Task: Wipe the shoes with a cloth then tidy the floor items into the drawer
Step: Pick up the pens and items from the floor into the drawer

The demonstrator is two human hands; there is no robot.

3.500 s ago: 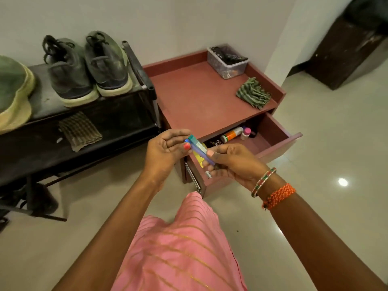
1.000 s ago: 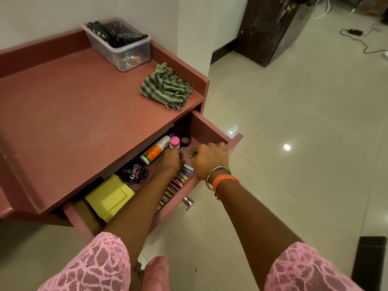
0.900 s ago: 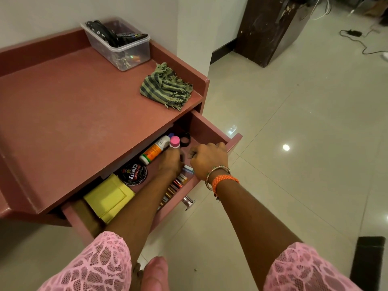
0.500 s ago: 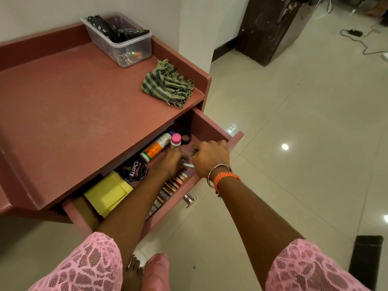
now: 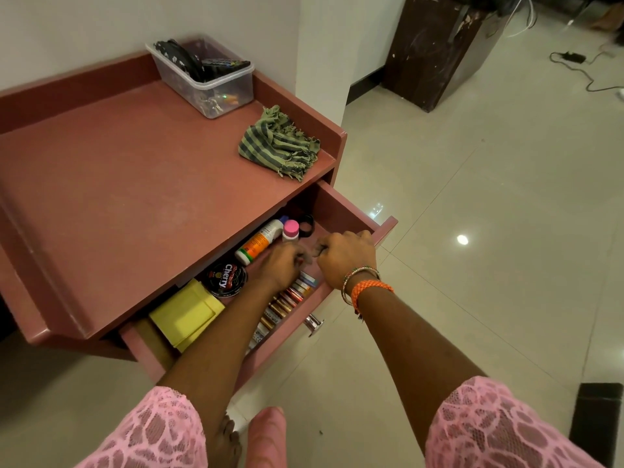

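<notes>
The pink cabinet's drawer (image 5: pixel 351 211) stands pulled out. Both my hands are inside it, close together at its right half. My left hand (image 5: pixel 282 265) reaches down toward the drawer floor, its fingertips blurred. My right hand (image 5: pixel 346 256) hovers knuckles-up with curled fingers; whatever lies under them is hidden. A row of small tubes and boxes (image 5: pixel 287 300) lines the drawer's front wall below my hands. Also in the drawer are a black shoe polish tin (image 5: pixel 224 278), a yellow box (image 5: pixel 185 312), a white-and-orange bottle (image 5: pixel 260 241) and a pink-capped bottle (image 5: pixel 290 229). A green striped cloth (image 5: pixel 278 143) lies crumpled on the cabinet top (image 5: pixel 135 170).
A clear plastic tub (image 5: pixel 209 79) with dark items sits at the back of the cabinet top. The drawer's metal knob (image 5: pixel 314 324) sticks out toward me. A dark wooden cabinet (image 5: pixel 435 49) and a cable (image 5: pixel 587 72) are across the tiled floor. A black object (image 5: pixel 596 423) stands low right.
Earlier my hands held small boxes in front of the drawer, then moved into it. In the last half second the hands stayed in the drawer and the thin white item between them went out of sight.
</notes>
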